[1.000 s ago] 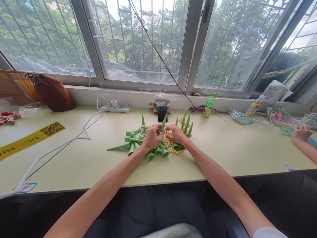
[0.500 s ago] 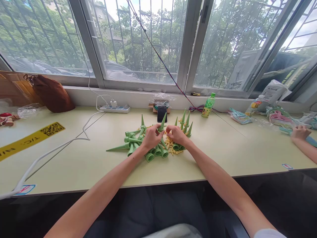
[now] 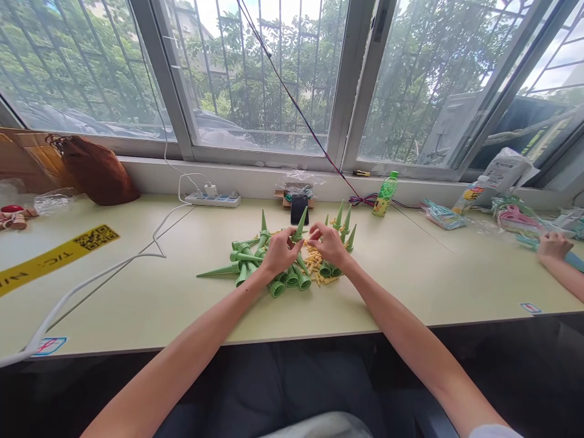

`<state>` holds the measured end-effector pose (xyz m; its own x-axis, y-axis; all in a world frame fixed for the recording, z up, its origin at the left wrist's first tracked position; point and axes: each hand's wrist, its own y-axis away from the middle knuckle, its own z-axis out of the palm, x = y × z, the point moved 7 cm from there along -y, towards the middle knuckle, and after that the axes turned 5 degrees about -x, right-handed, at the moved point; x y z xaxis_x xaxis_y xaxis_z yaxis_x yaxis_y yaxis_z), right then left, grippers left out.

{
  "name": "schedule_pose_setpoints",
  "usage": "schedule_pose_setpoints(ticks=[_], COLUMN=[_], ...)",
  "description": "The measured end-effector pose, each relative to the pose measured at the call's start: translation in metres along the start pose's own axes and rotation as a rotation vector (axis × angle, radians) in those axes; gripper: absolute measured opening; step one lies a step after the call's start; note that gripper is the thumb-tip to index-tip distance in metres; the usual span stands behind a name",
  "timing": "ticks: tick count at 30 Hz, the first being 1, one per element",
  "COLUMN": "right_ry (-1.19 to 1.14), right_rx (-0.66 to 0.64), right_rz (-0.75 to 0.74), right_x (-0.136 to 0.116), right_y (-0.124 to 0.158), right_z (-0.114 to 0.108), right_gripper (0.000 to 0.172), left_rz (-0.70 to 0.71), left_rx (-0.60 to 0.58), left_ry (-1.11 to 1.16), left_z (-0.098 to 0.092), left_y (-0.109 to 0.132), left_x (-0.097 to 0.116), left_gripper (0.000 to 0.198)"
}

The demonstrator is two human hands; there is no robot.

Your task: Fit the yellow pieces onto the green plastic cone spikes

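Note:
My left hand [image 3: 279, 250] is closed around a green plastic watering spike [image 3: 300, 224], which points up between thumb and fingers. Just right of it, my right hand [image 3: 330, 246] has its fingers bent and the thumb close to the fingertips; whatever they pinch is too small to make out. Under and between the hands lies a heap of small yellow plastic pieces [image 3: 314, 261]. More green spikes [image 3: 247, 257] lie piled around my left hand, several with round open ends toward me. Beyond my right hand several spikes with yellow pieces [image 3: 347, 220] stand upright.
Behind the pile are a phone [image 3: 299, 210] and a small cardboard box [image 3: 279, 194]. A green bottle [image 3: 385, 193] stands back right. A power strip [image 3: 214, 199] with a white cable [image 3: 114, 263] is on the left. Another person's hand [image 3: 554, 245] rests at far right.
My right hand has shifted slightly right, away from the held spike, and its fingers have lifted a little. My left hand keeps its hold on the watering spike.

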<state>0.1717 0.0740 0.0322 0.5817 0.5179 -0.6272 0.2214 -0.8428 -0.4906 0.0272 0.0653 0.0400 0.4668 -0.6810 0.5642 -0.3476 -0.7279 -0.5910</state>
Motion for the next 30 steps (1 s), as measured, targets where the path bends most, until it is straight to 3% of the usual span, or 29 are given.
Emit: schedule_pose_setpoints(ticks=[6, 17, 30], right_ry=[-0.122, -0.256, -0.185], right_rx=[0.131, 0.274, 0.298], right_rz=[-0.038, -0.109, -0.061], right_x=[-0.016, -0.027, -0.027], right_y=[0.004, 0.009, 0.010], right_z=[-0.014, -0.020, -0.020], right_gripper=[0.015, 0.020, 0.019], left_rz=[-0.016, -0.024, -0.004], left_rx=[0.006, 0.005, -0.049], left_ry=[-0.017, -0.052, -0.028], left_z=[-0.001, -0.001, 0.003], left_y=[0.000, 0.000, 0.000], left_x=[-0.002, -0.003, -0.001], left_gripper=[0.020, 0.020, 0.027])
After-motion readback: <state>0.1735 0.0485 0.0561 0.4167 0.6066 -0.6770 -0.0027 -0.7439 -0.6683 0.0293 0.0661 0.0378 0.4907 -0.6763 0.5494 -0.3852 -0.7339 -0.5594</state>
